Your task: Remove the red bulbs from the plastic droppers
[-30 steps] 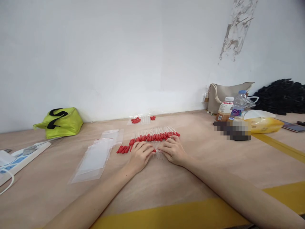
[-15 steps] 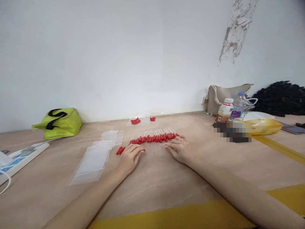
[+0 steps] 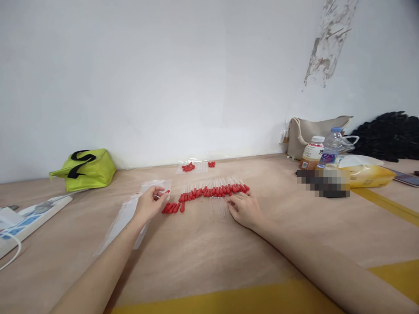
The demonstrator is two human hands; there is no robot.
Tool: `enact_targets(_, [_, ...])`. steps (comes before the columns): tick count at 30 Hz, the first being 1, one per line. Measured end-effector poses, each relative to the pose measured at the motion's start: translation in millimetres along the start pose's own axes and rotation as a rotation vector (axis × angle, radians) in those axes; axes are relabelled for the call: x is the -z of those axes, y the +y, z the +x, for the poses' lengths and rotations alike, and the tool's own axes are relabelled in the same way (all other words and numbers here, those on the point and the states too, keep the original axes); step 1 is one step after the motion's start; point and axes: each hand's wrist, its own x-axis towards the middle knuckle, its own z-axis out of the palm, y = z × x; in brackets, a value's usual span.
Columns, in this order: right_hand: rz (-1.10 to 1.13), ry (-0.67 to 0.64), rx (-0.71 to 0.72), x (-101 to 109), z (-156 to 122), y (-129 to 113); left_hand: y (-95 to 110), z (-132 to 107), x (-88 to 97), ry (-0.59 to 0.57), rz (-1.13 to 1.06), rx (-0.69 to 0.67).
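Note:
My left hand (image 3: 149,205) is raised over the clear plastic bags (image 3: 126,213), thumb and fingers pinched on a small red rubber bulb (image 3: 168,191). Just right of it, several loose red rubber bulbs (image 3: 170,208) lie on the table. A fanned row of thin clear droppers with red bulbs (image 3: 219,190) spreads across the middle, bulbs towards me. Bare thin clear tubes (image 3: 219,211) lie in front of that row. My right hand (image 3: 245,208) rests at the row's right end, fingers bent and closed by the tube ends; what its fingertips hold is hidden.
Farther back lies a clear bag with red-bulbed droppers (image 3: 189,167). A lime-green bag (image 3: 91,170) and a white power strip (image 3: 36,222) are at left. Bottles (image 3: 312,152), a yellow tissue pack (image 3: 371,176), a beige bag (image 3: 296,137) and a black heap (image 3: 389,135) stand at right.
My left hand has moved left and up from the row to above the plastic bags, uncovering the loose red bulbs. My right hand stays nearly in place.

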Motion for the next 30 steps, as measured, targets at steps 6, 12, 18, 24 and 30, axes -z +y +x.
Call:
enact_targets(6, [0.028, -0.019, 0.081, 3.0, -1.4, -9.4, -4.4, -3.6, -11.6, -0.100, 0.027, 0.004])
enact_targets(12, [0.030, -0.049, 0.099, 5.4, -0.5, -12.6, -4.3, -4.3, -6.9, -0.161, 0.055, 0.036])
enact_targets(18, [0.044, -0.044, 0.108, 5.9, 0.8, -13.6, -7.1, -2.6, -5.1, -0.231, -0.048, 0.082])
enact_targets(24, [0.023, 0.010, 0.042, 2.0, -0.1, -7.6, -7.7, 0.2, -1.4, -0.157, 0.046, 0.075])
enact_targets(30, [0.037, -0.039, -0.046, 3.2, 1.9, -7.0, 15.6, 0.3, -1.0, -0.137, 0.290, -0.042])
